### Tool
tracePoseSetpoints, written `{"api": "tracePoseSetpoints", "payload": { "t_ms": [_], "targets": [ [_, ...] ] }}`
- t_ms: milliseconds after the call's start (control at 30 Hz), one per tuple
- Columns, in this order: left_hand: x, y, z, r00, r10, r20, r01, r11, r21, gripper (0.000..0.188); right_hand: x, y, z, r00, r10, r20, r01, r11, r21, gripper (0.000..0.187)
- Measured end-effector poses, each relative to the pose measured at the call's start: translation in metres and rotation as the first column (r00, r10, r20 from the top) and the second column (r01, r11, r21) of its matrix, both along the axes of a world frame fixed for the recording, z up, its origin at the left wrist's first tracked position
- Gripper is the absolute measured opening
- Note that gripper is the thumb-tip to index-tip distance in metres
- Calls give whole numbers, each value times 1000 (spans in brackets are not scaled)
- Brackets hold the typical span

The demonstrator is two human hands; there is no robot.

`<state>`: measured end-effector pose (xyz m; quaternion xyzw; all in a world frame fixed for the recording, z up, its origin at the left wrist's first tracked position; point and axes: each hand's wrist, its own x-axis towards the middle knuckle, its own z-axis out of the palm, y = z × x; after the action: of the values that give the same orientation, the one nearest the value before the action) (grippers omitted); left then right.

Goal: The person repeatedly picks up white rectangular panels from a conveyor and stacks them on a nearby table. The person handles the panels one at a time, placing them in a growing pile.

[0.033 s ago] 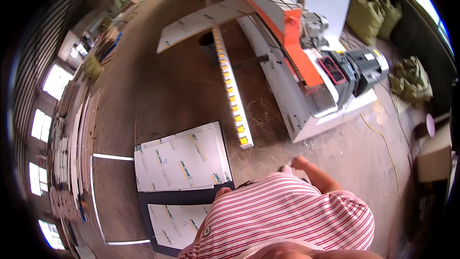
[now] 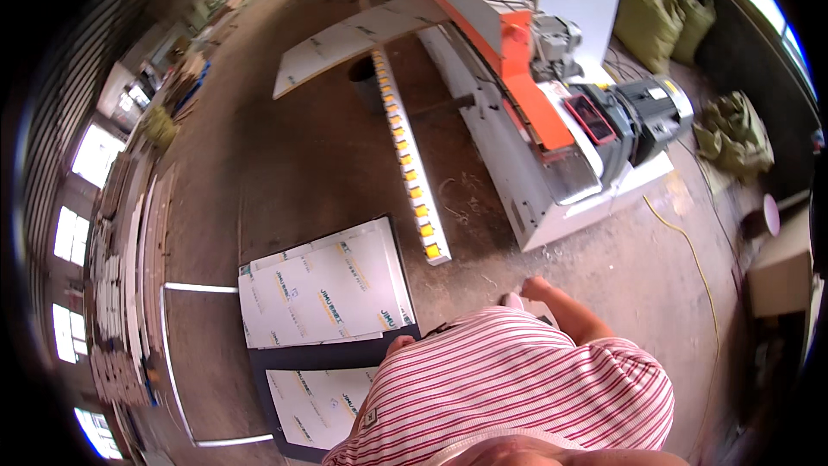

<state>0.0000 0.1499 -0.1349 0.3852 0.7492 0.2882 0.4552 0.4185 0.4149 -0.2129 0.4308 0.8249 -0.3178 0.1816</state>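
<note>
My right hand (image 2: 535, 286) hangs in front of my right side, its fingers curled in, and no object shows in it. Past the striped shirt on the other side, only a small part of my left hand (image 2: 399, 344) comes out; its fingers are mostly hidden. Nearest to that hand is a stack of white printed sheets (image 2: 323, 293) on a dark board (image 2: 259, 371). A further white sheet (image 2: 310, 401) lies at the near end of the board, partly covered by my body.
Ahead runs a rail with yellow rollers (image 2: 412, 177) beside a large white and orange machine (image 2: 543, 112) with a dark motor (image 2: 655, 112). A pale panel (image 2: 345, 39) crosses the rail's far end. Sacks (image 2: 651, 26), a yellow cable (image 2: 690, 242) and a white frame (image 2: 164, 354) flank me.
The view has turned slightly, so the machine and rail sit a little further left and higher. My hands keep almost the same pose.
</note>
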Motion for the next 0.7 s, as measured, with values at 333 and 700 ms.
{"api": "tracePoseSetpoints", "payload": {
  "t_ms": [333, 700],
  "targets": [
    [-14, 4, -9, 999, -44, -14, 44, 999, 27, 20, 19, -13, 9, 988, -152, 36, 153, 987, -47, 30],
    [-17, 27, 30, 986, -165, -10, 161, 975, -151, 17, 12, -16, 26, 992, -120, 38, 122, 992, -34, 27]
  ]
}}
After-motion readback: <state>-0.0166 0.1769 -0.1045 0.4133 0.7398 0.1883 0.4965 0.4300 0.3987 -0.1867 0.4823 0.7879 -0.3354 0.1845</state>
